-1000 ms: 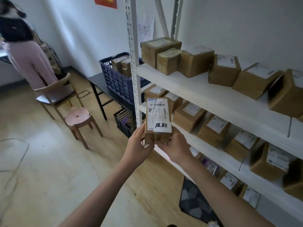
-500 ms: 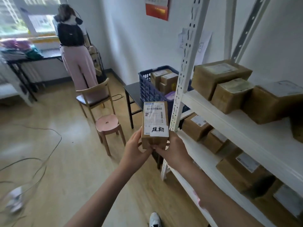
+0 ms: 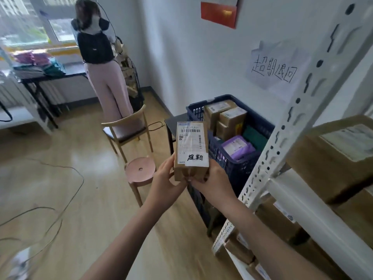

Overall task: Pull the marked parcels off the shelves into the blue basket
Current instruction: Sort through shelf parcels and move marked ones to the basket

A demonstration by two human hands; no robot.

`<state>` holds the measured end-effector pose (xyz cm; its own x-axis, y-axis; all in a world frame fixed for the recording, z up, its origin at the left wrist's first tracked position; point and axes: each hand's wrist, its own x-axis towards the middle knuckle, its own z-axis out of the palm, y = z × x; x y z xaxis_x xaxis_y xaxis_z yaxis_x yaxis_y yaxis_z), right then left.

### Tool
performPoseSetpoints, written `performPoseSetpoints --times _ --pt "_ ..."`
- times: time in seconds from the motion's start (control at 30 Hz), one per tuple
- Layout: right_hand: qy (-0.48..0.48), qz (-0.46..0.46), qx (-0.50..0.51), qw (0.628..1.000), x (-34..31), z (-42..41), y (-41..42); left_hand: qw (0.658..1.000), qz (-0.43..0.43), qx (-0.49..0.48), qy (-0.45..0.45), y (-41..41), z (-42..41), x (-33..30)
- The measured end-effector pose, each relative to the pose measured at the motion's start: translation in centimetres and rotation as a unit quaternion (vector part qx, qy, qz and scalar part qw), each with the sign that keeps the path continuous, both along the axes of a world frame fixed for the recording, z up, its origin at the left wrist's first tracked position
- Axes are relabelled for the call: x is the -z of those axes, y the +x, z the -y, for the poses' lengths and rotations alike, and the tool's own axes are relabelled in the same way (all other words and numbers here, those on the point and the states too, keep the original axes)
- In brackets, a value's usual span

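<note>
Brown cardboard, the marked parcel point(image 3: 191, 150) stands upright, long axis vertical, its lower end clamped between the fingers of the left hand point(image 3: 165, 178) and right hand point(image 3: 215, 181). The blue basket point(image 3: 238, 158) lies just beyond, rightward, nearer the right hand.

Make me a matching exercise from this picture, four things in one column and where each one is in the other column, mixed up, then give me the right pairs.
Things:
1. marked parcel
2. purple packet
3. pink stool
4. handwritten paper sign

Places:
A. on the floor beside the wooden chair
B. on the wall above the basket
C. held up in the left hand and right hand
D. inside the blue basket

Pairs: 1-C, 2-D, 3-A, 4-B
</note>
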<state>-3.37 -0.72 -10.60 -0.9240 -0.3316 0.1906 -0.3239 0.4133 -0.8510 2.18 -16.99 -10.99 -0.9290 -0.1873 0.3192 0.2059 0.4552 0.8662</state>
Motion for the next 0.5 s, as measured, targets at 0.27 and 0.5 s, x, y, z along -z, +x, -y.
performPoseSetpoints --times 0.27,0.5 --pt "-0.030 -0.008 0.085 0.996 0.1 6.3 -12.3 0.997 0.003 0.077 -0.013 -15.9 7.0 0.5" --pt "-0.049 0.025 0.231 0.971 1.0 6.3 -21.5 0.971 0.028 0.232 -0.047 -30.6 7.3 0.7"
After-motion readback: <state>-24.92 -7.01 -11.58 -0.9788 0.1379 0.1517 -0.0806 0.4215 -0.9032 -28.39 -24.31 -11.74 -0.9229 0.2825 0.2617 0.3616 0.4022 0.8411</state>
